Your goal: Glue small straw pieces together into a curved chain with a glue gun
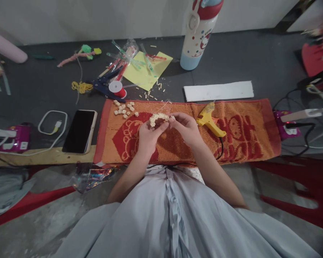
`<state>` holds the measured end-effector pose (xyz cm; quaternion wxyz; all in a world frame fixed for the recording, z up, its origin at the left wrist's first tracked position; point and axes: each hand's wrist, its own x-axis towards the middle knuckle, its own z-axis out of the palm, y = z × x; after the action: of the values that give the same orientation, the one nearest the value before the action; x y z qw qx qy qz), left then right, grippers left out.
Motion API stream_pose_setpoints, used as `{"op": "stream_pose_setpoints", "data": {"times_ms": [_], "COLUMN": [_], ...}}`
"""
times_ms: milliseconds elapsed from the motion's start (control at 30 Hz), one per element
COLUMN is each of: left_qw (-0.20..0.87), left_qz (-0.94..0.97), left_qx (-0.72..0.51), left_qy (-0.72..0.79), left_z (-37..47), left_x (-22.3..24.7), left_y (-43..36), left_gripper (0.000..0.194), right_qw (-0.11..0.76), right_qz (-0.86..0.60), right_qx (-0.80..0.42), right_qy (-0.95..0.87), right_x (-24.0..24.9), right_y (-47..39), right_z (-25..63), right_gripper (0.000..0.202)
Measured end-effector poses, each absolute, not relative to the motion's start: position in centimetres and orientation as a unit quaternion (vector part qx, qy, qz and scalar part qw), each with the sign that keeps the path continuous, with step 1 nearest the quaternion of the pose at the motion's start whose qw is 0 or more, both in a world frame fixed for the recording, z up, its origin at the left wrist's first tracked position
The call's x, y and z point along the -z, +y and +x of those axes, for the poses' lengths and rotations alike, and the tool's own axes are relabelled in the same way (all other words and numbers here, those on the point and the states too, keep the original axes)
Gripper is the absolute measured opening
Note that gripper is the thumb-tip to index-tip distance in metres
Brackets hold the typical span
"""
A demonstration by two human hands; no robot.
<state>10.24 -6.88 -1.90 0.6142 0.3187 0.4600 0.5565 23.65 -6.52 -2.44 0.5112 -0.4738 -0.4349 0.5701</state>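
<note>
Over an orange and red towel (177, 143), my left hand (148, 138) is closed on a curved chain of small cream-coloured pieces (158, 116), which arches above my fingers. My right hand (187, 129) pinches a small cream piece (172, 118) at the right end of that chain; I cannot tell whether the two are joined. A yellow hot glue gun (210, 120) lies on the towel just right of my right hand. Several loose cream pieces (123, 108) are grouped at the towel's upper left.
Behind the towel lie a white strip (219, 91), yellow paper (133, 76), dark blue pliers (103, 86) and a red thread spool (118, 89). A tall bottle (197, 39) stands at the back. To the left are a phone (80, 131) and a cable (65, 123); power strips (288, 123) sit beyond both ends.
</note>
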Motion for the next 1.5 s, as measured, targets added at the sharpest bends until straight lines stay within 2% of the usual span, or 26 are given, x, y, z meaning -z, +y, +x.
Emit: {"op": "stream_pose_setpoints", "data": {"times_ms": [167,433,733,867,1133,1500], "left_qw": [0.616,0.611,0.598,0.554,0.463,0.225], "left_qz": [0.282,0.271,0.452,0.531,0.523,0.613], "left_qx": [-0.564,-0.552,-0.403,-0.341,-0.381,-0.323], "left_qy": [0.471,0.499,0.525,0.543,0.606,0.684], "left_z": [10.4,10.6,7.9,5.3,0.6,-2.6], "left_x": [2.2,2.3,1.6,0.9,1.6,1.7], "left_y": [-6.7,-6.8,-8.1,-8.5,-8.3,-6.1], "left_gripper": [0.045,0.044,0.034,0.031,0.028,0.023], "right_qw": [0.531,0.537,0.532,0.485,0.346,0.291], "right_qz": [-0.475,-0.495,-0.527,-0.561,-0.605,-0.608], "right_qx": [-0.559,-0.534,-0.508,-0.495,-0.428,-0.413], "right_qy": [-0.424,-0.425,-0.427,-0.452,-0.575,-0.613], "right_x": [2.9,2.9,2.8,3.1,4.0,3.7], "right_y": [-6.6,-7.0,-6.5,-6.3,-6.4,-6.2], "right_z": [23.6,23.3,23.9,24.0,23.2,22.3], "right_gripper": [0.046,0.043,0.043,0.04,0.028,0.028]}}
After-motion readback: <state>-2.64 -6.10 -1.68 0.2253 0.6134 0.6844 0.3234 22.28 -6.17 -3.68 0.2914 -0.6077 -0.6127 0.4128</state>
